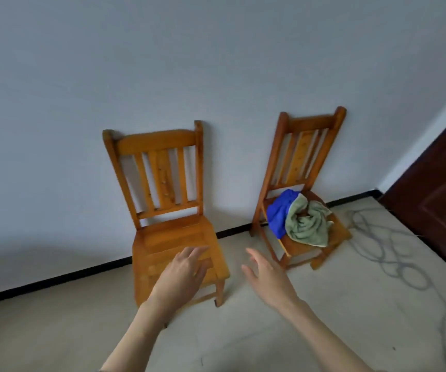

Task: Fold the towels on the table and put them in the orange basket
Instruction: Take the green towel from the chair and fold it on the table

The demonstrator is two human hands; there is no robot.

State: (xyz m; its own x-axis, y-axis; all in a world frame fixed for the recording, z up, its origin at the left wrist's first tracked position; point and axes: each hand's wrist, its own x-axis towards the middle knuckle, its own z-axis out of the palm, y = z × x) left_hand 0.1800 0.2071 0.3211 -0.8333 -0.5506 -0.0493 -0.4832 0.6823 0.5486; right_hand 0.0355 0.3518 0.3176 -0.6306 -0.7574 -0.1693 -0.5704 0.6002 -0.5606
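Both hands are reaching forward, empty, with fingers spread: the left hand [183,272] is hovering over the seat of the near chair [173,253], and the right hand [266,277] is hanging over the floor [350,304] between the two chairs. The towels are lying well apart from the hands, heaped on the seat of the far chair [303,167] at right; a blue towel [278,213] is sitting to the left, touching a green towel [309,224] that is draping toward the seat's right edge. No table and no orange basket are showing in this view.

Risks, as judged from this layout. The two towels are crumpled together, so a grab at one is likely to be dragging the other off the seat onto the floor. The bare near seat is narrow, so a towel spread there for folding may be hanging over the edges and slipping. A cable [393,253] is looping across the floor at right, and a step toward the far chair may be catching it. With the basket unseen, the placing step is waiting on finding it.
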